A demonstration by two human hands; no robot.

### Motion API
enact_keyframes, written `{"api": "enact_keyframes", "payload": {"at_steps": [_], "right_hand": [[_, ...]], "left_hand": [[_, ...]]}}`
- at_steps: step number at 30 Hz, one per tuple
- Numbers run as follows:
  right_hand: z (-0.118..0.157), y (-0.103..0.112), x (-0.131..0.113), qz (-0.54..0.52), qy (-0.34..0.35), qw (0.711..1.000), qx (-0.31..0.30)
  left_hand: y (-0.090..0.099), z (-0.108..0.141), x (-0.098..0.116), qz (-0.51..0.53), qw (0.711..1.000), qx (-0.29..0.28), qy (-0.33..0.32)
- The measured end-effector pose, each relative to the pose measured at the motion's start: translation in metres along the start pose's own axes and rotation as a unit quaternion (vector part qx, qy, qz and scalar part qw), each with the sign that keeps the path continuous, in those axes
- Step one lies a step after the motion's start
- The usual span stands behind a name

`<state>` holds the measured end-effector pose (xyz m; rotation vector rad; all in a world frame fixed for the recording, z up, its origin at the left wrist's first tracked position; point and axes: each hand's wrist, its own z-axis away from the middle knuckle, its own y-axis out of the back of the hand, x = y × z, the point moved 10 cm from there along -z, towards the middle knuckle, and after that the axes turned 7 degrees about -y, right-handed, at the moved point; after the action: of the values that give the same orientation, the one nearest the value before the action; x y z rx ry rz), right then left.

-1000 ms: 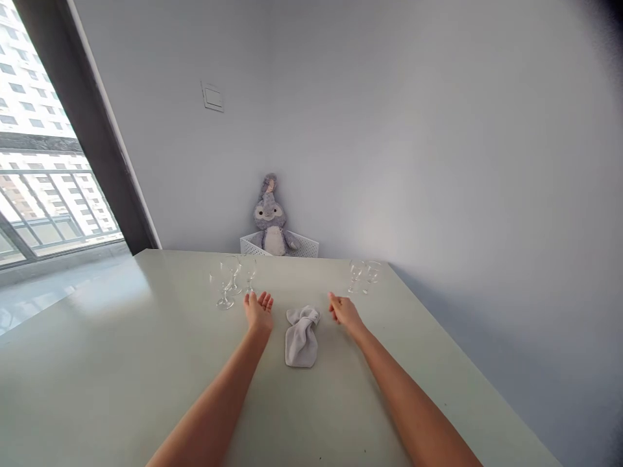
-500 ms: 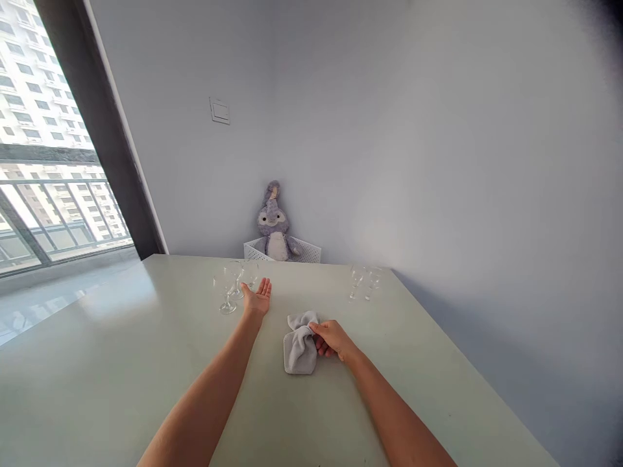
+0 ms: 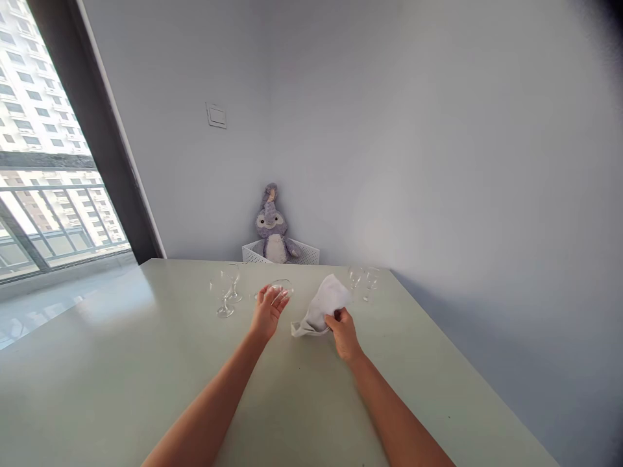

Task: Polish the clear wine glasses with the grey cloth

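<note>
A clear wine glass lies tipped sideways in the grip of my left hand, its rim toward the right. My right hand pinches a pale grey cloth, which is lifted and spread, its lower left part hanging near the tabletop. The cloth and the glass are apart. Two more stemmed glasses stand upright to the left of my left hand, a nearer glass and a farther glass.
Two clear glasses, one glass beside another glass, stand at the far right of the pale table. Behind the table's far edge a plush rabbit sits in a white perforated basket against the walls.
My left hand has closed on one of the left-hand glasses, raised it, tilted it and brought it to the right. My right hand has lifted the cloth off the table, and the cloth has unfolded.
</note>
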<state>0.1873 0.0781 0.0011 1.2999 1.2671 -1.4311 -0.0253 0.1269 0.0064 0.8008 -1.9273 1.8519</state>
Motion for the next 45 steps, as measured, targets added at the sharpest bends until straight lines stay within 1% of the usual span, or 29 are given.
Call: {"api": "enact_keyframes", "payload": {"at_steps": [2, 3, 5, 8, 11, 13, 15, 17, 19, 20, 21, 23, 25, 27, 28, 30, 33, 34, 36, 38, 40, 42, 43, 45], "right_hand": [[0.002, 0.009, -0.014, 0.013, 0.045, 0.998, 0.038], [0.005, 0.011, -0.021, 0.027, 0.065, 0.996, 0.049], [0.011, 0.010, -0.037, 0.073, 0.102, 0.990, 0.064], [0.024, 0.001, -0.055, 0.158, 0.150, 0.973, 0.074], [0.033, -0.015, -0.058, 0.214, 0.176, 0.960, 0.048], [0.039, -0.026, -0.055, 0.236, 0.180, 0.955, 0.022], [0.044, -0.036, -0.050, 0.237, 0.172, 0.956, -0.014], [0.050, -0.047, -0.047, 0.203, 0.157, 0.964, -0.073], [0.054, -0.055, -0.047, 0.128, 0.134, 0.974, -0.129], [0.054, -0.056, -0.046, 0.078, 0.114, 0.979, -0.147], [0.052, -0.056, -0.043, 0.025, 0.089, 0.983, -0.156], [0.046, -0.053, -0.033, -0.075, 0.030, 0.985, -0.153], [0.040, -0.053, -0.022, -0.116, -0.014, 0.982, -0.150], [0.038, -0.056, -0.015, -0.082, -0.027, 0.984, -0.153], [0.039, -0.058, -0.016, -0.043, -0.016, 0.987, -0.156], [0.043, -0.062, -0.027, 0.045, 0.045, 0.985, -0.157], [0.054, -0.067, -0.049, 0.152, 0.161, 0.963, -0.153], [0.056, -0.068, -0.052, 0.177, 0.183, 0.955, -0.152], [0.056, -0.068, -0.048, 0.215, 0.193, 0.945, -0.151], [0.051, -0.067, -0.035, 0.232, 0.165, 0.944, -0.165], [0.045, -0.068, -0.015, 0.206, 0.095, 0.953, -0.203], [0.040, -0.068, 0.002, 0.128, 0.011, 0.963, -0.235], [0.038, -0.067, 0.007, 0.077, -0.024, 0.968, -0.238], [0.035, -0.063, 0.008, -0.016, -0.068, 0.973, -0.220]], "left_hand": [[-0.013, 0.015, -0.002, -0.063, 0.996, -0.054, -0.021], [-0.016, 0.022, -0.003, -0.083, 0.994, -0.065, -0.026], [-0.017, 0.031, -0.008, -0.103, 0.992, -0.073, -0.027], [-0.014, 0.037, -0.016, -0.108, 0.991, -0.072, -0.023], [-0.012, 0.039, -0.021, -0.107, 0.992, -0.071, -0.017], [-0.012, 0.042, -0.021, -0.108, 0.991, -0.071, -0.014], [-0.013, 0.045, -0.021, -0.110, 0.991, -0.074, -0.010], [-0.017, 0.048, -0.022, -0.108, 0.991, -0.084, -0.002], [-0.019, 0.051, -0.023, -0.102, 0.991, -0.090, 0.010], [-0.020, 0.052, -0.024, -0.097, 0.991, -0.090, 0.016], [-0.019, 0.053, -0.025, -0.091, 0.992, -0.090, 0.021], [-0.018, 0.053, -0.028, -0.078, 0.992, -0.091, 0.035], [-0.018, 0.054, -0.032, -0.065, 0.992, -0.098, 0.046], [-0.018, 0.054, -0.033, -0.061, 0.992, -0.101, 0.051], [-0.018, 0.054, -0.033, -0.061, 0.992, -0.099, 0.051], [-0.019, 0.056, -0.033, -0.064, 0.992, -0.098, 0.050], [-0.024, 0.060, -0.033, -0.079, 0.989, -0.112, 0.063], [-0.026, 0.063, -0.034, -0.091, 0.986, -0.120, 0.072], [-0.028, 0.067, -0.037, -0.135, 0.978, -0.134, 0.087], [-0.028, 0.069, -0.037, -0.195, 0.967, -0.146, 0.080], [-0.029, 0.069, -0.034, -0.247, 0.954, -0.160, 0.056], [-0.032, 0.070, -0.032, -0.276, 0.943, -0.179, 0.042], [-0.033, 0.070, -0.032, -0.281, 0.940, -0.189, 0.041], [-0.038, 0.069, -0.029, -0.268, 0.941, -0.206, 0.031]]}}
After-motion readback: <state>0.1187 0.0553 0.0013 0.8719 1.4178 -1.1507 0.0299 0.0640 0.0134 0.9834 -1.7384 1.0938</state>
